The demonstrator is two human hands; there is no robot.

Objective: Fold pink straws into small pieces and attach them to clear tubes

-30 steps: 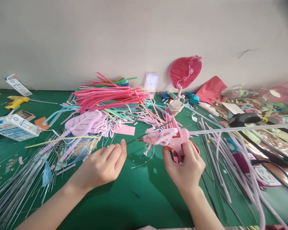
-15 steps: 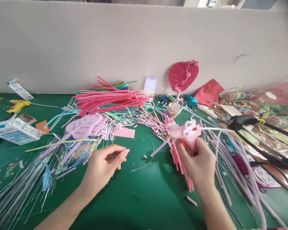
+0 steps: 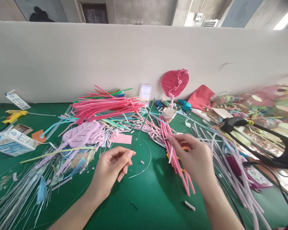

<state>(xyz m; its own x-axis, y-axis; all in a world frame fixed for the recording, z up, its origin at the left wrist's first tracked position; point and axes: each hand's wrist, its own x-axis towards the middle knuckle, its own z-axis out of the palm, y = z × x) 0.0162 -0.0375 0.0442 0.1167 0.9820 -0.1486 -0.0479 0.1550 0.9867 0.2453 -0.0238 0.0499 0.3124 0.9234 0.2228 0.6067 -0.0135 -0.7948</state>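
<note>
My left hand is closed in a pinch on the lower end of a thin dark green wire, which slants up and to the right. A fine pale strand curves over the table near those fingertips. My right hand is closed too, its thumb and forefinger pressed together; a small thin tip shows at them. A thin pale stick shows to the right from behind this hand, and what the palm holds is hidden. Beneath it lie pink pipe cleaners and a short lilac piece.
Red and pink pipe cleaners are piled at the back, beside a red fan. On the left are a yellow glue gun, a blue-white box and loose wires. A black-handled tool and cables lie right.
The view has tilted up. The pink object with lilac loops in my right hand is now out of sight, and that hand has turned and moved slightly left. My left hand still pinches the wire.
</note>
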